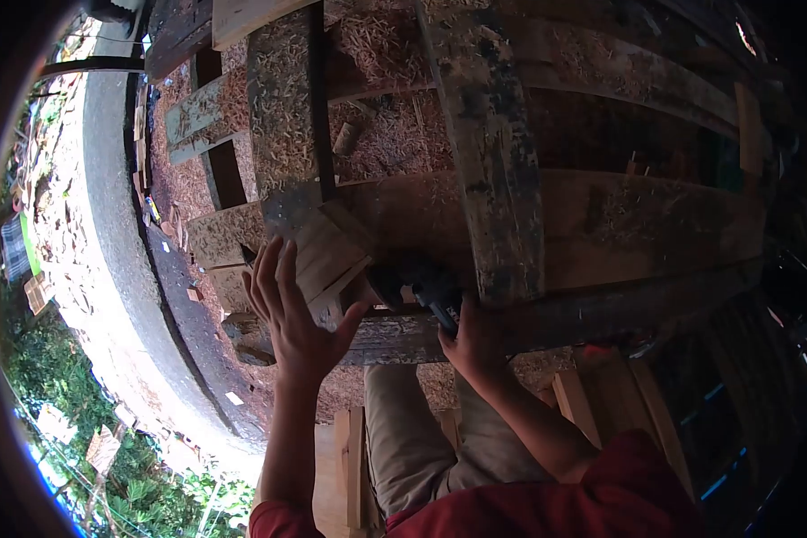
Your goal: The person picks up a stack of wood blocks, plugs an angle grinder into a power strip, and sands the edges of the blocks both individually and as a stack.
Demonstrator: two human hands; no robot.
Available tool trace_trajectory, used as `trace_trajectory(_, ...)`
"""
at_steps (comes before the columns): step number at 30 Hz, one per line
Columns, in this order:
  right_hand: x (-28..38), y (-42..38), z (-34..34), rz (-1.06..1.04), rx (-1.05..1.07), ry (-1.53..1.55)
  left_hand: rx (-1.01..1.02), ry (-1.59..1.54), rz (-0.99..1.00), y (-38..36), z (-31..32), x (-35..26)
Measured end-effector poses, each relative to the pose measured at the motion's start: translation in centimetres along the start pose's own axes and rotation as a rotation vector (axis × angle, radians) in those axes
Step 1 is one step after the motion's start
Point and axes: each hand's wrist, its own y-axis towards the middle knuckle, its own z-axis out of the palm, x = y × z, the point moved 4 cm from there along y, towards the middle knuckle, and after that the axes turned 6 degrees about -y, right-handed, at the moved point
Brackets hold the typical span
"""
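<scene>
My left hand (300, 336) is raised with its fingers spread, at the near left edge of a squared wood block (327, 251). Its thumb points toward the block's lower corner. That block lies on the slatted wooden bench (511, 206). My right hand (475, 341) is wrapped around the grip of a black handheld power tool (430, 291). The tool's dark front end reaches left, close beside the block, over the near edge of the bench; its tip is lost in shadow.
Wood shavings (381, 49) cover the slats and the floor beneath. A short wood offcut (345, 139) lies in a gap between boards. To the left runs a concrete strip (121, 197), with green plants (143, 484) beyond it. Timber pieces (574, 403) stand near my legs.
</scene>
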Motion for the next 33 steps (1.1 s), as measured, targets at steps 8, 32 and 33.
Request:
trace_trajectory(8,0.0,-1.2,-4.9,0.119,0.306,0.311,-0.137,-0.321,-0.246,-10.5,0.9,0.2)
trace_trajectory(32,-2.4,1.1,-12.9,0.222,0.010,0.682,-0.034,-0.054,-0.071,0.6,0.7,3.1)
trace_trajectory(33,-2.7,0.7,-12.4,0.258,0.037,0.689,-0.014,-0.046,-0.083,0.5,1.1,3.1)
